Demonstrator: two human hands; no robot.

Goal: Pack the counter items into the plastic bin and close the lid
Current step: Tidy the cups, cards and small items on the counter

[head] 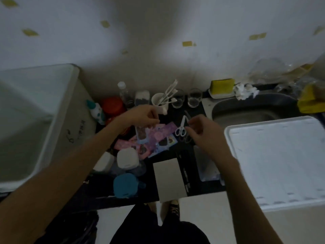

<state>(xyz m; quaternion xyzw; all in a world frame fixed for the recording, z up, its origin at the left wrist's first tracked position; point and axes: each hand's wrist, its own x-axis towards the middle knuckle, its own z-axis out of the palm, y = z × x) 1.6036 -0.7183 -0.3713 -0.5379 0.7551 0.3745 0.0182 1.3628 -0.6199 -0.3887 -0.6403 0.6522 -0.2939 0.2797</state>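
Observation:
The white plastic bin (pixel 58 110) stands open at the left of the dark counter. Its white lid (pixel 277 161) lies flat at the right. My left hand (pixel 142 117) pinches the top of a clear packet (pixel 141 135) with dark contents, lifted over a pile of pink and purple packets (pixel 161 136). My right hand (pixel 205 132) hovers with curled, parted fingers just right of the white scissors (pixel 181 128), holding nothing. White-capped jars (pixel 127 157), a teal-lidded jar (pixel 124 184) and a grey card (pixel 168 178) lie near the front edge.
Along the wall stand a red-lidded jar (pixel 112 104), a small bottle (pixel 95 110), a clear bottle (pixel 124 92), a cup of white utensils (pixel 161 101) and two glasses (pixel 194 97). A sink (pixel 246 111) with a yellow sponge (pixel 222 86) lies behind the lid.

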